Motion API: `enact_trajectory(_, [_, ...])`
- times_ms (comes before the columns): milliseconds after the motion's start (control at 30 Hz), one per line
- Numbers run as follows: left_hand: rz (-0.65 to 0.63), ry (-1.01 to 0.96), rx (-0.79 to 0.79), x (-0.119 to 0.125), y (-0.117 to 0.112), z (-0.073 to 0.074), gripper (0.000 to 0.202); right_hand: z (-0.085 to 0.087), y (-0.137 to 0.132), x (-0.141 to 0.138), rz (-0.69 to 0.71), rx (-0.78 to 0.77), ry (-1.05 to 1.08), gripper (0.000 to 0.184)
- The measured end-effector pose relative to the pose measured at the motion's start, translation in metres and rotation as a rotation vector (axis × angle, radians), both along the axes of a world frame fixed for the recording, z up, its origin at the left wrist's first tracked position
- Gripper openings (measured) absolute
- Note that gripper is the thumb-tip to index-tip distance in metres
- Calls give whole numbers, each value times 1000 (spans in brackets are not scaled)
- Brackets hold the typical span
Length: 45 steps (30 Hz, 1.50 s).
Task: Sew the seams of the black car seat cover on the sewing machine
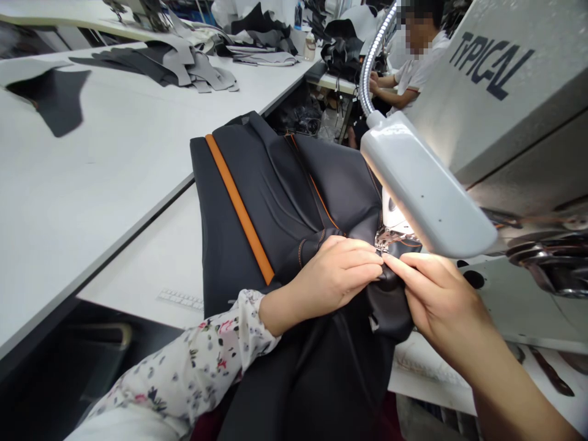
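Observation:
A large black leather-like cover (285, 184) with an orange stripe (239, 208) and orange stitching lies over the sewing table and hangs down in front of me. My left hand (342, 269) grips a folded edge of it, fingertips close together just left of the presser foot (382, 240). From the other side, my right hand (436, 288) pinches the same cover, its index finger reaching almost to the foot. Both hands' fingertips nearly meet under the bright light. The needle point is too small to make out.
The sewing machine (519, 79) rises at the right, with a lamp (427, 184) hanging low over the hands. Dark and grey cut pieces (169, 61) lie on the white table (114, 141) at the left. A person (408, 73) sits behind. A dark-handled tool (551, 370) lies lower right.

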<state>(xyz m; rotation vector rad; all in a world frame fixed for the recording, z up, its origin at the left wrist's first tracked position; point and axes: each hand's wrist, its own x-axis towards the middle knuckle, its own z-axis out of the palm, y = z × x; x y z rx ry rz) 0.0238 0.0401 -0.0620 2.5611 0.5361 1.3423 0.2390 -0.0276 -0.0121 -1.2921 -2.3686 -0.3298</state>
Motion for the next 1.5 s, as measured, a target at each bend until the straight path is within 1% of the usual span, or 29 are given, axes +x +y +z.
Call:
enact_trajectory(233, [-11,-10,5,0,2,1,16,0,1,-1,-8,1,10,36])
enact_trajectory(467, [-1,-18,-2,0,5,1,15,-4,0,2,-15,4,23,40])
enact_trajectory(667, [-20,-23,-13,-2,8,2,15,-3,-3,3,18,-19,40,41])
enact_trajectory(900, [-13,0,-17,-2,8,3,22,0,0,2,25,-6,26,36])
enact_trajectory(1133, [7,-5,-9,0,7,3,21,2,3,0,9,-9,23,37])
enact_trajectory(1333, [-39,1,-31,-2,11,4,22,2,3,3,32,-11,19,35])
enact_trajectory(1500, [-27,10,-32,-3,12,4,24,0,5,7,42,-17,25,34])
